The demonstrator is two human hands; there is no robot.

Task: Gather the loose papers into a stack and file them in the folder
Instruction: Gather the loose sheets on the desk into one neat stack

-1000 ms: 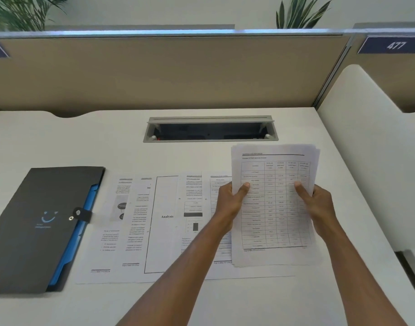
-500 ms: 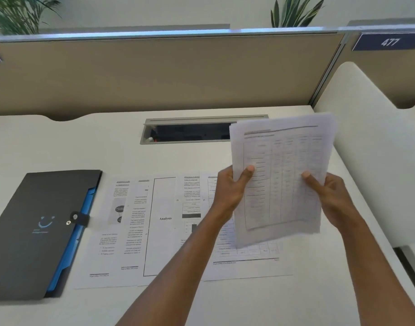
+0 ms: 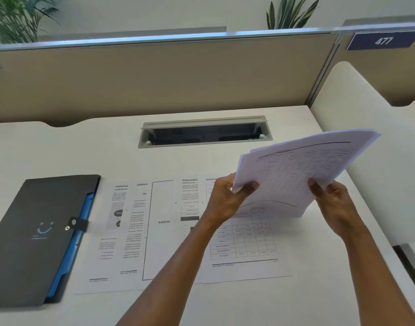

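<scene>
A small stack of printed sheets (image 3: 295, 175) is held in the air above the desk's right side, tilted with its top edge leaning away and to the right. My left hand (image 3: 227, 198) grips its left edge and my right hand (image 3: 331, 201) grips its lower right edge. Several loose papers (image 3: 159, 231) lie overlapping in a row on the white desk (image 3: 60, 147), one headed "Analysis", one a table sheet (image 3: 246, 245) beneath my hands. A dark grey folder (image 3: 34, 238) with blue inner pockets and a snap strap lies shut at the left.
An open grey cable tray (image 3: 205, 131) is set into the desk behind the papers. A beige partition (image 3: 154, 76) closes off the back, with plants behind it. A white side panel (image 3: 366, 142) borders the desk's right edge, near a "477" sign (image 3: 382, 41).
The stack has gone from nearly flat on the desk to lifted and tilted rightward in both hands. The sheets on the desk and the folder have not moved.
</scene>
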